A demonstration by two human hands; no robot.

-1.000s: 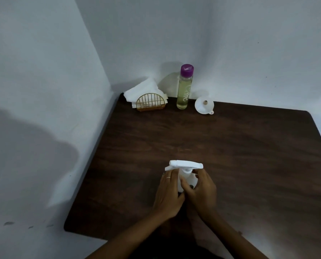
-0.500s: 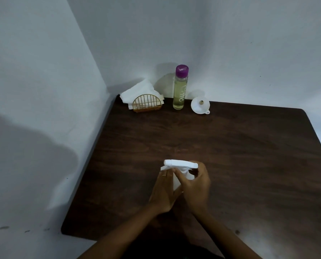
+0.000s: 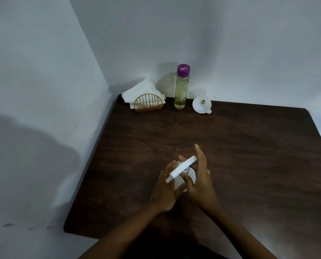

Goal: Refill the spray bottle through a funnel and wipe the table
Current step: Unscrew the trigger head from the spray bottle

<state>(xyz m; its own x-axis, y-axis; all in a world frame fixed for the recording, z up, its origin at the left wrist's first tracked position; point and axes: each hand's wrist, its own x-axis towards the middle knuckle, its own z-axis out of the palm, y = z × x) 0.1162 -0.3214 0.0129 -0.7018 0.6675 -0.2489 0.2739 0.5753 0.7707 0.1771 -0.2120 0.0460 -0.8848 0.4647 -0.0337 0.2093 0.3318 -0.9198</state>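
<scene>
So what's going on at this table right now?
A person holds a white spray bottle in the left hand while the right hand works at its spray head, apparently unscrewing it. At the back of the dark table stand a capped bottle of yellowish liquid, a white funnel and a napkin holder, all untouched.

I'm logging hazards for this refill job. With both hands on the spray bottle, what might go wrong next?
1. The left hand and right hand work the spray bottle at its white spray head; the bottle may tip once the head is freed.
2. The funnel lies at the table's far edge, so pouring from the purple-capped bottle without it may spill.
</scene>
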